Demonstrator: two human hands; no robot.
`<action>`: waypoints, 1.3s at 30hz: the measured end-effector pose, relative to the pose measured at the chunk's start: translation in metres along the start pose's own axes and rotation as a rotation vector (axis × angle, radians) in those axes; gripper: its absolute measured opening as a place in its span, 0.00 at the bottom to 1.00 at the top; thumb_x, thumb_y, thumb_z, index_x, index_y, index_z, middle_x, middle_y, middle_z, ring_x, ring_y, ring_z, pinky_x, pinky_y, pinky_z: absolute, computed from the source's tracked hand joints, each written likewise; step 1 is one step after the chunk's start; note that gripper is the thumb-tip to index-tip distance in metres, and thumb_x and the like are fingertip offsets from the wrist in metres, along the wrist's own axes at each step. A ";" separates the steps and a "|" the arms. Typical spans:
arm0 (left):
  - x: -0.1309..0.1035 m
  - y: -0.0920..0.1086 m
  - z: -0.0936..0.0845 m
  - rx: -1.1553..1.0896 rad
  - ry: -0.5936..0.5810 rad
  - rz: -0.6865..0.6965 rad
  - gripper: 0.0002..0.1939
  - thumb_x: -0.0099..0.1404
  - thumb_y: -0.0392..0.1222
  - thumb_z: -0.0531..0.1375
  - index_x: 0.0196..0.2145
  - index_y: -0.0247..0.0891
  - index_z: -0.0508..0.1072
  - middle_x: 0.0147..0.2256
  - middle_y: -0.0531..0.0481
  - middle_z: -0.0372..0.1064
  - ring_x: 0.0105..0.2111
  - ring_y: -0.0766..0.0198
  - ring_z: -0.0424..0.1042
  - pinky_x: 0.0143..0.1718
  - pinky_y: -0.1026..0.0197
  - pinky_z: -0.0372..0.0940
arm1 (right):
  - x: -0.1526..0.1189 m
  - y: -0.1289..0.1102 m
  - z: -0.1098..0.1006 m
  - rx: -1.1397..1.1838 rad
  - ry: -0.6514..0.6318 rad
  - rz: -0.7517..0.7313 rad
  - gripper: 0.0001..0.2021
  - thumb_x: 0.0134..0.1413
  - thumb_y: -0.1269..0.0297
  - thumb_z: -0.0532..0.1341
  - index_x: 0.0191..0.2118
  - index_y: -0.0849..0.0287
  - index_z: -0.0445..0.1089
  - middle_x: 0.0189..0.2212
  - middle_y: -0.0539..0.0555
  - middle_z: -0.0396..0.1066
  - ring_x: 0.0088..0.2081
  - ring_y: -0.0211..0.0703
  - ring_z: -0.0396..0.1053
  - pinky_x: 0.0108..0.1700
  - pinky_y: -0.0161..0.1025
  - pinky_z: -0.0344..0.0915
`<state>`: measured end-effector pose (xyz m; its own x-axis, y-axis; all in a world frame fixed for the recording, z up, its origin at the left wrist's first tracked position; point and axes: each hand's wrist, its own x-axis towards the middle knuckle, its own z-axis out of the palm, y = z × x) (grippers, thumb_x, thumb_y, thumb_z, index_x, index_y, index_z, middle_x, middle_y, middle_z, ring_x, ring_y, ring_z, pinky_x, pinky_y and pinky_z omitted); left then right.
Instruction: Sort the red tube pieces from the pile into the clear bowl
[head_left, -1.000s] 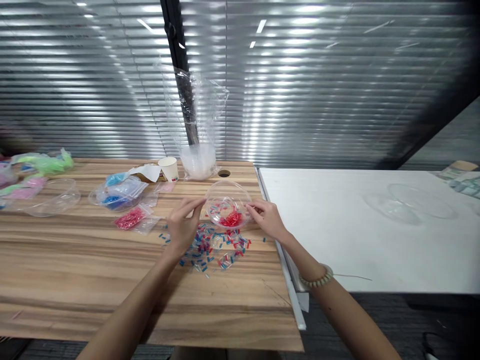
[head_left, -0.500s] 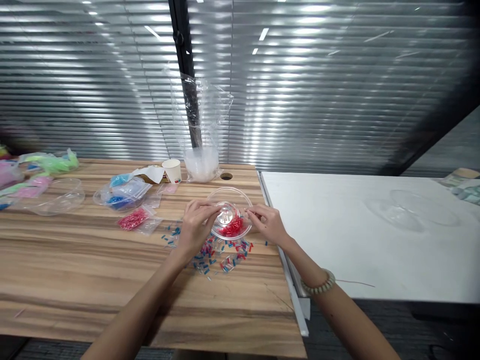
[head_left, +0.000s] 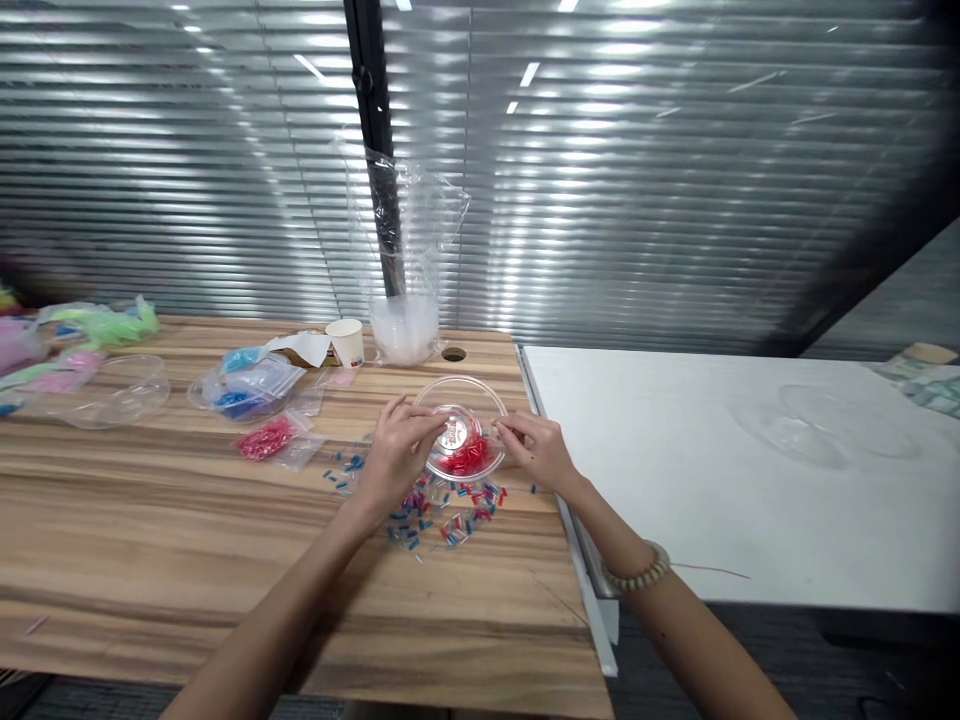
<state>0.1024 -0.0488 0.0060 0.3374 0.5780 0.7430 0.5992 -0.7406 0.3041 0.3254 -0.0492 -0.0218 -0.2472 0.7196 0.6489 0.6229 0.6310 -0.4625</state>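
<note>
A clear round plastic bowl (head_left: 471, 383) stands between my hands, with a heap of small red tube pieces (head_left: 466, 456) in its near right part. My left hand (head_left: 401, 445) is closed in a pinch, its fingertips over the bowl's left side. At the right rim, my right hand (head_left: 534, 448) pinches thumb and finger together. What either pinch holds is too small to make out. Blue, red and clear tube pieces (head_left: 411, 520) are scattered on the wood just in front of the bowl, partly behind my left wrist.
Left of my hands lie a bag of pink-red pieces (head_left: 267, 438) and a clear container with blue bags (head_left: 259, 385). Behind stand a paper cup (head_left: 346, 342) and a bagged stack of clear bowls (head_left: 405, 328). A white table (head_left: 675, 480) adjoins on the right, holding clear lids (head_left: 847, 420).
My left fingertips have shifted slightly to the right over the bowl. The right hand stays almost where it was, and the red pieces look unchanged.
</note>
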 end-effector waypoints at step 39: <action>0.001 -0.002 -0.004 0.063 0.089 0.027 0.05 0.62 0.37 0.57 0.34 0.37 0.73 0.32 0.49 0.72 0.37 0.62 0.67 0.42 0.57 0.63 | -0.001 0.006 0.001 0.057 0.097 0.024 0.10 0.57 0.65 0.54 0.33 0.59 0.73 0.27 0.52 0.73 0.28 0.39 0.69 0.31 0.36 0.62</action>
<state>0.0987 -0.0478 0.0084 0.2899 0.5229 0.8016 0.6361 -0.7311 0.2469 0.3288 -0.0459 -0.0260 -0.1577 0.7049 0.6916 0.5839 0.6313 -0.5103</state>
